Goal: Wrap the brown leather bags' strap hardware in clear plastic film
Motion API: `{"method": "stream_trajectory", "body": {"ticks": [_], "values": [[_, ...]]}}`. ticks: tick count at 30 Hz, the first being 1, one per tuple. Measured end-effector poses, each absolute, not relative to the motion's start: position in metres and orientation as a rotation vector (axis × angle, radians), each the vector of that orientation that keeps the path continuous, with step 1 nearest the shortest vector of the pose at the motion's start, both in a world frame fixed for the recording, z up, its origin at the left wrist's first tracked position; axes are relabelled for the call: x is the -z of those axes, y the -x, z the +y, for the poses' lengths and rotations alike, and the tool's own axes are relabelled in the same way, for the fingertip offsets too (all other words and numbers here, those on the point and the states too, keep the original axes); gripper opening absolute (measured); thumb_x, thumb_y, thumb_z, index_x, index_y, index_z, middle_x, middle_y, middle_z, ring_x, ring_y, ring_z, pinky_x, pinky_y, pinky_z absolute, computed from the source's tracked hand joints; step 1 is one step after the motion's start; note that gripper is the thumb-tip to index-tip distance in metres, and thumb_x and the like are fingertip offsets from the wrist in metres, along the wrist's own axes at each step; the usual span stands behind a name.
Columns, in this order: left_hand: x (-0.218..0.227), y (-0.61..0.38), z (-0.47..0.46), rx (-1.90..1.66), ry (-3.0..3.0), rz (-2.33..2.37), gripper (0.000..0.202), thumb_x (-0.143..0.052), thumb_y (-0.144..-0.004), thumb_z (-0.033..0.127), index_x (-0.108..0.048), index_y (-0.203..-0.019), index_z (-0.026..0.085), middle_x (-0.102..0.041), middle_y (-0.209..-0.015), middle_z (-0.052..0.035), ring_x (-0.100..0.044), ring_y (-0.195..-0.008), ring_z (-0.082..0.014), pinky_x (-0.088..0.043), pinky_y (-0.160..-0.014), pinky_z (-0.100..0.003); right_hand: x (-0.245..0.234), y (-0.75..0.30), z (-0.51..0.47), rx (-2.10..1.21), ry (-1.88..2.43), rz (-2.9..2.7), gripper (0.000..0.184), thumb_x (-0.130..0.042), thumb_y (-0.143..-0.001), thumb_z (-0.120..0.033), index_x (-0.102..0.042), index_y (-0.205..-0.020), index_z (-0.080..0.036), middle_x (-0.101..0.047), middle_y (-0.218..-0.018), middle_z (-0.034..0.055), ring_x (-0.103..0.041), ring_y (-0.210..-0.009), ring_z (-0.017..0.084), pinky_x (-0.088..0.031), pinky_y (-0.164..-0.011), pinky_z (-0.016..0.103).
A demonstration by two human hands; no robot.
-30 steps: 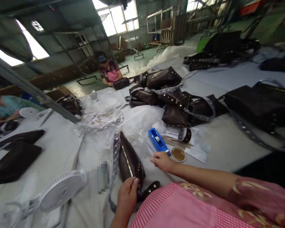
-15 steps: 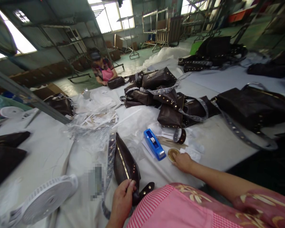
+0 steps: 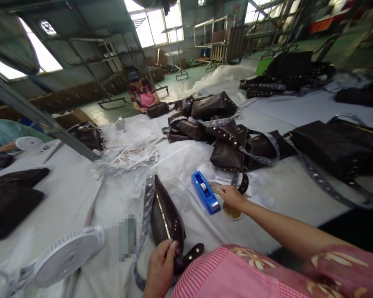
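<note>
My left hand (image 3: pixel 161 265) is closed on the near end of a dark brown studded bag (image 3: pixel 166 215) that lies on the grey table (image 3: pixel 286 194) in front of me. My right hand (image 3: pixel 231 194) reaches forward beside a blue tape dispenser (image 3: pixel 205 192), just above a small round dish (image 3: pixel 231 212) of brownish stuff. Its fingers are curled over thin flat strips (image 3: pixel 219 187); whether they grip one I cannot tell. A pink striped apron (image 3: pixel 224 273) covers my lap.
A heap of brown studded bags (image 3: pixel 220 124) lies mid-table, with more bags at right (image 3: pixel 338 145) and left (image 3: pixel 12 198). Crumpled clear plastic (image 3: pixel 127 157) and a white fan (image 3: pixel 65 256) sit at left. A person in a pink apron (image 3: pixel 143 95) works at the far side.
My right hand has moved from near the dispenser's front end to the dish, then forward past it to the strips. My left hand keeps its hold on the bag.
</note>
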State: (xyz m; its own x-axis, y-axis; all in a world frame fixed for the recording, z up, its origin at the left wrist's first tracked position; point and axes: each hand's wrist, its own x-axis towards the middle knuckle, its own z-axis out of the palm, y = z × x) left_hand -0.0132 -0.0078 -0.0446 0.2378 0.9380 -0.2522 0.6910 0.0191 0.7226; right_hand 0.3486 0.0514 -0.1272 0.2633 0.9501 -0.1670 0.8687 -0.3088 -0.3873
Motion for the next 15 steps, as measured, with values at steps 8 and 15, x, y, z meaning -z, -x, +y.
{"method": "stream_trajectory", "body": {"ticks": [8, 15], "values": [[0.041, 0.012, -0.009, -0.388, -1.685, 1.545, 0.035, -0.044, -0.091, 0.043, -0.062, -0.069, 0.021, -0.066, -0.067, -0.0008, -0.062, -0.067, -0.0163, -0.046, -0.065, -0.024, 0.138, -0.351, 0.114, -0.535, 2.308, -1.681, 0.021, -0.051, -0.090, -0.021, -0.067, -0.101, -0.015, -0.069, -0.102, 0.0119, -0.061, -0.094, 0.021, -0.039, -0.078, 0.026], [0.047, 0.012, -0.010, -0.437, -1.671, 1.574, 0.036, -0.045, -0.090, 0.046, -0.064, -0.072, 0.022, -0.068, -0.068, -0.0015, -0.063, -0.067, -0.0171, -0.048, -0.067, -0.025, 0.155, -0.350, 0.149, -0.566, 2.404, -1.668, 0.026, -0.059, -0.087, -0.023, -0.064, -0.110, -0.013, -0.066, -0.108, 0.0156, -0.062, -0.097, 0.025, -0.042, -0.082, 0.031]]}}
